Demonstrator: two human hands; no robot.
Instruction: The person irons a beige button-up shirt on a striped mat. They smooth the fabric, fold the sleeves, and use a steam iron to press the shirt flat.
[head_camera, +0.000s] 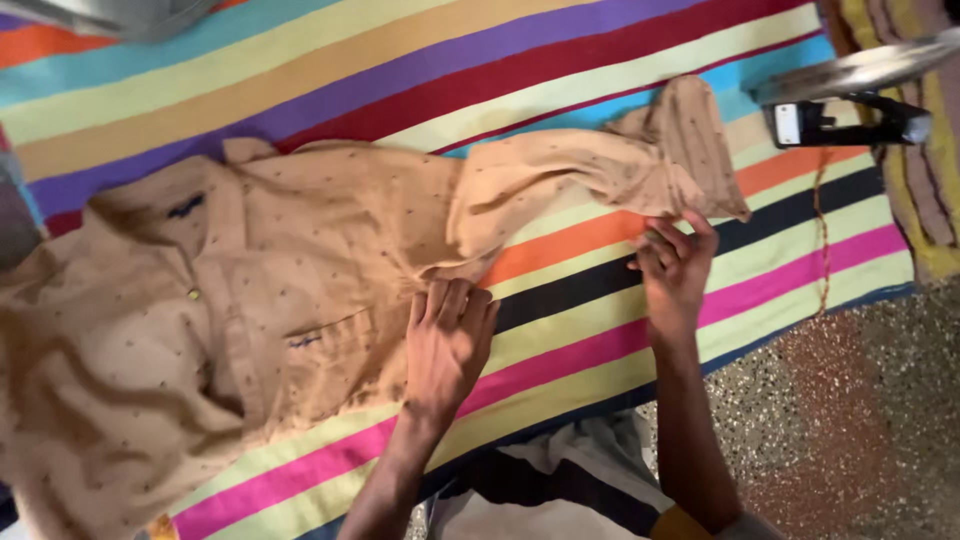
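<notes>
The sleeve cuff is pinched by the right hand; the left hand is pressed flat, grasping nothing, at the armpit of a tan shirt. The shirt is spread on a striped surface, its body wrinkled, one sleeve stretched out. An iron is seen beyond.

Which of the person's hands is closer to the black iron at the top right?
The right hand. It rests at the shirt's sleeve cuff, below and left of the iron. The left hand presses the shirt near the armpit, much farther left.
</notes>
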